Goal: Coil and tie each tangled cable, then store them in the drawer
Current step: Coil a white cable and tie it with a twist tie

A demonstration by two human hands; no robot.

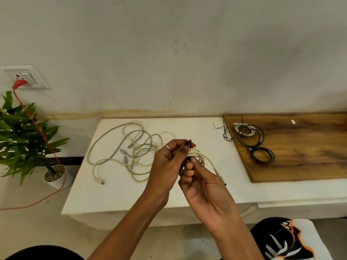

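Observation:
A coiled cream cable [201, 156] is held up over the white table [116, 196]. My right hand [202, 186] grips the coil from below, fingers curled round the bundle. At the top of the coil my left hand [169, 164] pinches a black tie [190, 142] between thumb and fingertips. To the left on the table lies a tangle of cream and grey cables [129, 152] with several plugs. On the wooden board [304, 147] at the right rest a tied white coil [244, 129] and tied black coils [261, 151].
Loose black ties [226, 132] lie at the board's left edge. A small white piece [293, 121] sits on the board. A potted plant [28, 136] stands at the left with a red cord [37, 126] running from the wall socket [24, 76]. A patterned stool [289, 241] is at the bottom right.

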